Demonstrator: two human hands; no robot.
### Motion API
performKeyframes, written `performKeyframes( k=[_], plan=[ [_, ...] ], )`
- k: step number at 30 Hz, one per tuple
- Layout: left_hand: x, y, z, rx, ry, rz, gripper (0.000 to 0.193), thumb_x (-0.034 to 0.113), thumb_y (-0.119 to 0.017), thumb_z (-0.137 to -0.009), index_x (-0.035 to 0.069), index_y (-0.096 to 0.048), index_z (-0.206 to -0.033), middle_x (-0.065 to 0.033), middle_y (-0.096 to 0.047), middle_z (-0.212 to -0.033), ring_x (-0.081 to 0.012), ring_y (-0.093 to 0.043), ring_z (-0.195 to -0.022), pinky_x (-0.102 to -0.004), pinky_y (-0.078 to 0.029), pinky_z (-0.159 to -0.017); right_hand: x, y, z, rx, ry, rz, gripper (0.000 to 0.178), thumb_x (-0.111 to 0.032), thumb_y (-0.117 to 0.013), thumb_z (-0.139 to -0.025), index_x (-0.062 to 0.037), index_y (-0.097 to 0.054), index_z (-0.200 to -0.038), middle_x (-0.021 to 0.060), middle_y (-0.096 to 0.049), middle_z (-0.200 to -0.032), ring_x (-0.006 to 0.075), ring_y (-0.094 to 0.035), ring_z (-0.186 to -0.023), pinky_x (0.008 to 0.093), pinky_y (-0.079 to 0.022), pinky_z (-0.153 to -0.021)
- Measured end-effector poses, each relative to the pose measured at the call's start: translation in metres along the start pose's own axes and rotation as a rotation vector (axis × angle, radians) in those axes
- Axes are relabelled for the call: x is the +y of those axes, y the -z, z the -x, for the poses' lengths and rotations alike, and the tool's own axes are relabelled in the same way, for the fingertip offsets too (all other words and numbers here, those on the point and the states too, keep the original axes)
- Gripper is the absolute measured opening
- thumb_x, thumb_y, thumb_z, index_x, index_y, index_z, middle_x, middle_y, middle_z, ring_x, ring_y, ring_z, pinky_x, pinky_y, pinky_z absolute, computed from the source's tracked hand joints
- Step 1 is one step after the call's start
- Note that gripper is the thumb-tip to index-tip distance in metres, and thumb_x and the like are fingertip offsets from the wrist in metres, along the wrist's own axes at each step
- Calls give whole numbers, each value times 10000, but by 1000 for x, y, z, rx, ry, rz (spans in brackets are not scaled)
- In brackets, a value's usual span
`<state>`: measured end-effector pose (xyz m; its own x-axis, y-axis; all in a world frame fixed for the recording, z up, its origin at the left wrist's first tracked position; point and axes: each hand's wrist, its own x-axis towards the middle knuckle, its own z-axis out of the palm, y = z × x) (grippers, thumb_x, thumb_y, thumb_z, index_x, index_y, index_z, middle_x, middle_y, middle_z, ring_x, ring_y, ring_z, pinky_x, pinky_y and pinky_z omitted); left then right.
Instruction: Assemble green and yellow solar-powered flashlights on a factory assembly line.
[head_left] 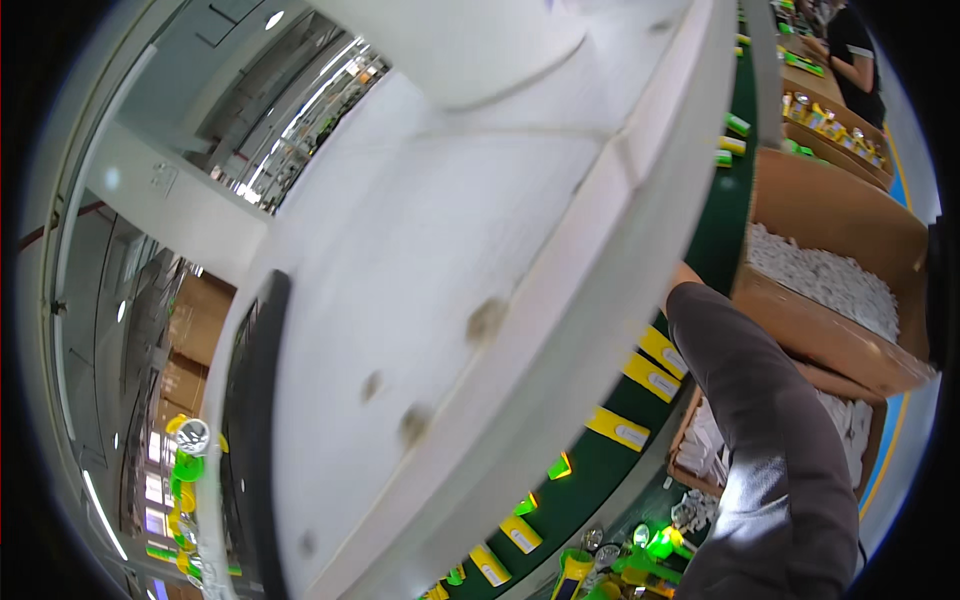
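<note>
My right forearm in a dark grey sleeve [765,430] reaches up from the lower right over the green conveyor belt [585,485]. Only the wrist and a bit of my right hand [682,276] show; a large white panel [430,260], blurred and close, covers the fingers. Whatever they hold or touch is hidden. Beside the forearm, yellow pieces with white labels [652,374] lie in a row on the belt. My left hand is out of view.
An open carton of small white parts [835,285] stands right of the forearm, with a carton of white pieces [700,450] beneath it. Green and yellow parts with shiny round heads [600,570] lie at the bottom. A co-worker [855,65] stands at the upper right.
</note>
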<state>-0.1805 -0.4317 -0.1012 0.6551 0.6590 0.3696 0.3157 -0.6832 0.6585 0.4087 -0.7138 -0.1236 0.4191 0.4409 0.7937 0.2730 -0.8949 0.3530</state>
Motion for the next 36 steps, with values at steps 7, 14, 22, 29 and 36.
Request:
performKeyframes(
  k=[7, 14, 22, 29, 36],
  plan=[
    [-2, -28, -55, 67, -76, 61, 396, 34, -571, -802, -42, -408, -1154, -189, -464, -1078, -282, -485, -1011, -386, -387, -905, -40, -13, -49, -207, -68, -187, 216, -136, -560, -757, -117, -599, -968, 67, -581, -925, 230, -576, -912, 375, -466, -705],
    [115, -106, -154, -227, -421, 40, 261, 94, -593, -833, -13, -476, -1040, -140, -495, -983, -255, -508, -914, -355, -408, -796, 14, 51, 12, -685, -268, -168, 186, -136, -568, -744, -115, -607, -925, 69, -580, -850, 230, -590, -830, 373, -457, -661],
    [187, -388, -262, -767, -188, -373, 712, 529, -651, -690, -91, -561, -1027, -320, -554, -1073, -396, -536, -1074, -412, -454, -879, -10, 310, 1, -761, -783, -688, 408, -278, -738, -652, 10, -528, -851, 185, -617, -805, 352, -637, -747, 422, -526, -633],
    [71, -347, -306, -789, -151, 121, 380, 342, -687, -750, -22, -603, -818, -132, -623, -732, -254, -616, -682, -389, -478, -616, -52, 513, 39, -989, -688, -1007, 497, -420, -676, -730, 25, -549, -911, 214, -614, -774, 392, -612, -710, 465, -490, -637],
    [91, -14, -158, -743, -412, 266, 672, 116, -643, -761, -40, -281, -1305, -257, -566, -1024, -374, -603, -850, -409, -479, -748, -132, 578, 121, -1406, -442, -851, 481, -380, -680, -717, 44, -552, -904, 217, -608, -807, 378, -616, -731, 448, -501, -634]
  ],
)
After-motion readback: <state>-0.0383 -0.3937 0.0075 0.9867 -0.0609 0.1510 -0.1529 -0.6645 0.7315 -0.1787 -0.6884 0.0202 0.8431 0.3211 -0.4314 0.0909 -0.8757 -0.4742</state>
